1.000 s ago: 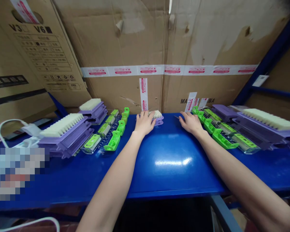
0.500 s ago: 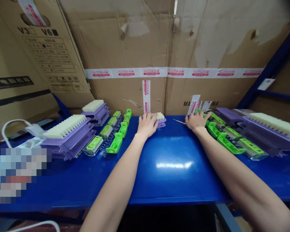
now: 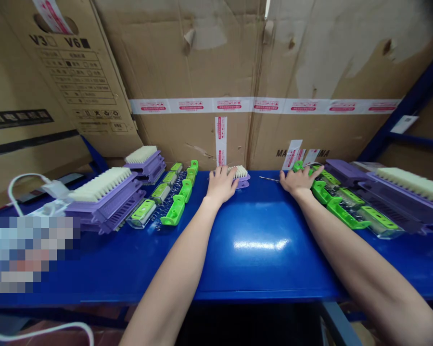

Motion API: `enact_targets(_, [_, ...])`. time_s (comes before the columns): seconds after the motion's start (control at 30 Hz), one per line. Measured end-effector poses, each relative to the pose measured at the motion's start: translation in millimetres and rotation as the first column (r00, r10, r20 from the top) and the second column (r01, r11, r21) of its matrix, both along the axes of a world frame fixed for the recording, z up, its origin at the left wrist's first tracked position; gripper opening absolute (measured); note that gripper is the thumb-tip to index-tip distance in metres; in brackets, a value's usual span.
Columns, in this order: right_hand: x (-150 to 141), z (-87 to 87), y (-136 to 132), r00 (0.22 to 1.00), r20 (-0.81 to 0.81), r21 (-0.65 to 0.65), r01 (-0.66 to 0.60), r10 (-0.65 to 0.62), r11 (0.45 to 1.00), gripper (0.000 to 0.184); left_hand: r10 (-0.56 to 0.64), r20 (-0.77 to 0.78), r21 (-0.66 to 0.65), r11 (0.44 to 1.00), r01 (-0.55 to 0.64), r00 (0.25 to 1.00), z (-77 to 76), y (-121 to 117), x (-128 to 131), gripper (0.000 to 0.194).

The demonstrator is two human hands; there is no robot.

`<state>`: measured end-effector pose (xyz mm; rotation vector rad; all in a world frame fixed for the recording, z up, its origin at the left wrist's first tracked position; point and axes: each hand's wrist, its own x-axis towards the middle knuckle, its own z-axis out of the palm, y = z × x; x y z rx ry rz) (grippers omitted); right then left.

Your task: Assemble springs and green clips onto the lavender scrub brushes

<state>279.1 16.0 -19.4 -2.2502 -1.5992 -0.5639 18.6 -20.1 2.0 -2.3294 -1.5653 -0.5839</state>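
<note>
My left hand (image 3: 222,184) lies with its fingers spread on a small purple brush block with cream bristles (image 3: 241,174) at the back of the blue table; it covers the block's left part. My right hand (image 3: 299,181) rests palm down, fingers apart, at the top end of the right-hand row of green plastic pieces. Beside its thumb lies a thin metal pointed tool (image 3: 269,179), partly hidden by the hand. Green brackets (image 3: 341,213) and clear cases with green tops (image 3: 378,219) run toward me on the right, with springs between them.
On the left stand purple stacks topped with cream bristles (image 3: 103,183), green brackets (image 3: 175,211), springs (image 3: 161,210) and clear cases (image 3: 142,214). More purple parts (image 3: 389,197) sit far right. A white charger (image 3: 57,188) with a cable lies left. Cardboard (image 3: 202,62) walls the back.
The view has shifted slightly, moving the whole scene a little to the right. Both hands keep nearly the same places on the table.
</note>
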Motion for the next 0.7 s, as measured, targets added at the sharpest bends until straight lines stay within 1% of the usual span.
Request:
enact_targets(0.07, [1.4, -0.1, 0.2, 1.0, -0.01, -0.011, 0.001, -0.001, 1.0, 0.059, 0.006, -0.006, -0.001, 1.0, -0.006, 1.0, 0.3, -0.3, 0.2, 0.045])
enact_targets(0.17, [3.1, -1.9, 0.8, 0.999, 0.036, 0.023, -0.026, 0.025, 0.999, 0.056, 0.008, -0.006, -0.001, 1.0, -0.008, 1.0, 0.4, -0.5, 0.4, 0.046])
enact_targets(0.3, [4.1, -3.9, 0.6, 0.991, 0.102, 0.092, -0.101, 0.092, 0.991, 0.051, 0.003, 0.005, -0.004, 1.0, -0.003, 1.0, -0.1, -0.1, 0.2, 0.046])
enact_targets(0.37, [4.1, -3.5, -0.1, 0.984, 0.122, 0.092, -0.141, 0.129, 0.986, 0.049, 0.003, 0.004, -0.002, 1.0, -0.003, 1.0, 0.1, -0.3, 0.1, 0.046])
enact_targets(0.47, [3.1, -1.4, -0.9, 0.968, 0.119, 0.063, -0.227, 0.219, 0.972, 0.044, 0.006, -0.007, -0.004, 1.0, -0.006, 1.0, 1.0, -1.3, 0.4, 0.045])
enact_targets(0.53, [1.7, -0.2, -1.2, 0.96, 0.103, 0.081, -0.269, 0.261, 0.96, 0.041, 0.009, -0.007, -0.007, 1.0, -0.009, 1.0, 1.8, -2.0, 0.8, 0.045])
enact_targets(0.63, [-0.6, 0.0, -1.9, 0.971, 0.066, 0.149, -0.238, 0.231, 0.96, 0.039, 0.009, 0.001, -0.008, 1.0, -0.009, 1.0, 2.5, -2.5, 0.9, 0.045])
enact_targets(0.7, [-0.9, -0.5, -2.6, 0.982, 0.001, 0.134, -0.186, 0.188, 0.973, 0.041, 0.005, 0.003, -0.008, 1.0, -0.005, 1.0, 2.8, -2.1, -0.2, 0.045])
